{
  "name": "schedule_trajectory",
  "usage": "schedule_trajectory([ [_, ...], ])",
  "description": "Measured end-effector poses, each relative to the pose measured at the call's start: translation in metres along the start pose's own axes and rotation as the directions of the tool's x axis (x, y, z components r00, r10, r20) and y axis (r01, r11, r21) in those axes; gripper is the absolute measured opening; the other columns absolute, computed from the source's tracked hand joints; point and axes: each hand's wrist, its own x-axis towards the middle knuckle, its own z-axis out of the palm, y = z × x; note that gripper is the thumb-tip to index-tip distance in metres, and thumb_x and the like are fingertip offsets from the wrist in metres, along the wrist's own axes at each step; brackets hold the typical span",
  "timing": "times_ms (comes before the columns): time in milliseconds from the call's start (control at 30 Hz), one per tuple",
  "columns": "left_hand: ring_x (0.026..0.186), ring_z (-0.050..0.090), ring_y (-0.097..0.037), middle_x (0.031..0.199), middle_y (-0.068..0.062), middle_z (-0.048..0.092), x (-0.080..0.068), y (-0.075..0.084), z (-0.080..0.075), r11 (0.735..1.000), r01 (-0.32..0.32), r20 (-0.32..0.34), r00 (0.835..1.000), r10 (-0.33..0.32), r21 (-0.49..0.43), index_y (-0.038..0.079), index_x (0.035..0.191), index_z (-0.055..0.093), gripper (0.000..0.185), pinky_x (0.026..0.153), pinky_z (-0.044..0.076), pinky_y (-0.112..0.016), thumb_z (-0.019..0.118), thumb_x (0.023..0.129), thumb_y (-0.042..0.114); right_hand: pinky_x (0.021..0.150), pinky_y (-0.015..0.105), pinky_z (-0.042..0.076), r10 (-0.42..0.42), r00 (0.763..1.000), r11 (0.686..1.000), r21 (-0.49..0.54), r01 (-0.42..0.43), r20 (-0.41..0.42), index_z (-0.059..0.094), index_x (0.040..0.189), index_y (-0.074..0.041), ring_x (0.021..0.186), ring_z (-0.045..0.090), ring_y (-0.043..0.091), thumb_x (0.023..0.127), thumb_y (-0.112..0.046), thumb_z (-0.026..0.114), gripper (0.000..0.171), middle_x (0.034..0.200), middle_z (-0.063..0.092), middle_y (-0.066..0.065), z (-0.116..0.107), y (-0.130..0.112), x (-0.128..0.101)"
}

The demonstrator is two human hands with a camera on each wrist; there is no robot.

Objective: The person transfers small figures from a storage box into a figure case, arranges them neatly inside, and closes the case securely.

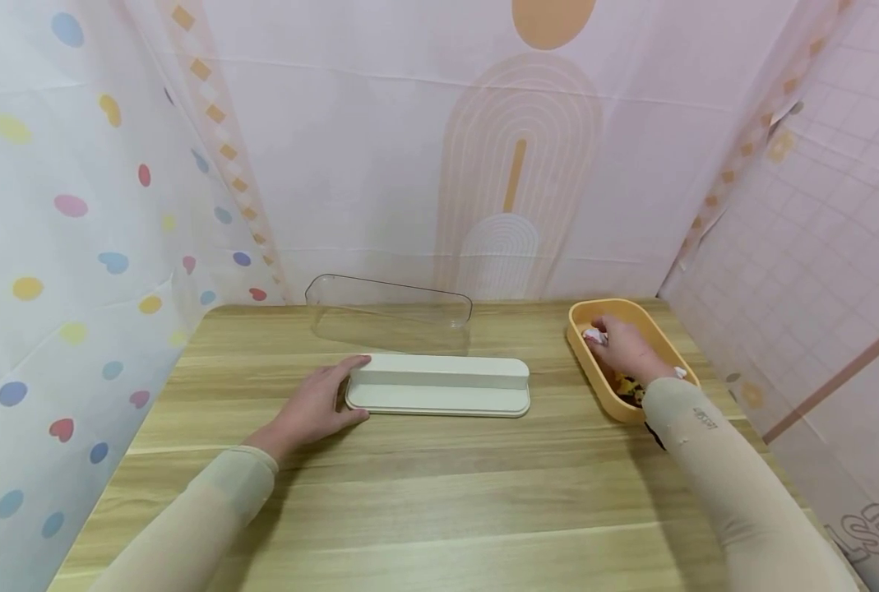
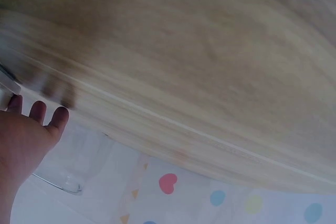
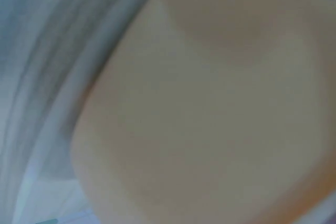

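While two hands work, one white base (image 1: 439, 386), one orange tray (image 1: 594, 362) show.

You have one wooden table (image 1: 439, 510) in front of you. On it you can count one long white tray (image 1: 439, 386), one clear plastic lid (image 1: 389, 316) and one orange tub (image 1: 635, 316). The tub holds several small items (image 1: 629, 388); your hand hides too much of them for a count. Two hands show: your left hand (image 1: 313, 409) and your right hand (image 1: 626, 349).
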Motion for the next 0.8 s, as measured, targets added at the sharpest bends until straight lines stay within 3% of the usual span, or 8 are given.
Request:
schedule_trajectory([
  [133,0.131,0.060,-0.048,0.149,-0.019,0.065,0.0000,0.0005,0.0003,1.000,-0.003,-0.002,1.000,0.003,0.000,0.020,0.162,0.041,0.091,0.114,0.045,-0.066,0.090,0.087,0.033,0.092,0.062,0.057,0.010,0.999,0.999,-0.045,-0.011,-0.038,0.061,0.132,0.006,0.105,0.070,0.049,0.100,-0.013,0.072,0.039,0.117,0.071,0.034,0.0043,0.0035,-0.0044],
  [333,0.126,0.062,-0.046,0.143,-0.020,0.068,0.0004,0.0019,-0.0013,1.000,-0.010,-0.015,1.000,0.010,-0.002,0.019,0.162,0.042,0.090,0.111,0.047,-0.064,0.091,0.087,0.032,0.079,0.060,0.056,0.030,0.998,0.995,-0.094,-0.035,-0.056,0.061,0.130,-0.007,0.097,0.070,0.044,0.099,-0.018,0.074,0.036,0.112,0.073,0.028,0.0065,0.0053,-0.0077],
  [567,0.124,0.063,-0.044,0.140,-0.018,0.070,0.0001,0.0007,-0.0011,1.000,-0.003,-0.018,1.000,0.004,0.006,0.019,0.161,0.043,0.091,0.110,0.047,-0.064,0.091,0.086,0.034,0.083,0.062,0.056,-0.014,0.996,0.992,-0.126,0.003,-0.091,0.061,0.129,-0.008,0.098,0.068,0.045,0.100,-0.018,0.073,0.033,0.110,0.071,0.027,0.0080,0.0032,-0.0058],
  [700,0.122,0.063,-0.041,0.138,-0.017,0.070,0.0002,0.0002,0.0014,1.000,0.000,-0.023,1.000,0.001,0.006,0.020,0.162,0.042,0.091,0.110,0.047,-0.063,0.091,0.086,0.035,0.078,0.059,0.055,-0.005,0.994,0.996,-0.094,-0.005,-0.108,0.060,0.132,-0.010,0.093,0.067,0.043,0.102,-0.020,0.071,0.034,0.106,0.070,0.028,0.0056,0.0036,-0.0064],
  [800,0.120,0.063,-0.040,0.135,-0.019,0.070,-0.0010,-0.0014,0.0025,1.000,0.011,-0.026,1.000,-0.011,-0.004,0.018,0.162,0.042,0.093,0.108,0.049,-0.062,0.092,0.086,0.035,0.076,0.050,0.055,0.030,0.991,0.999,-0.011,-0.031,-0.129,0.059,0.132,-0.007,0.091,0.067,0.037,0.102,-0.023,0.071,0.036,0.106,0.071,0.025,-0.0016,0.0029,-0.0072],
])
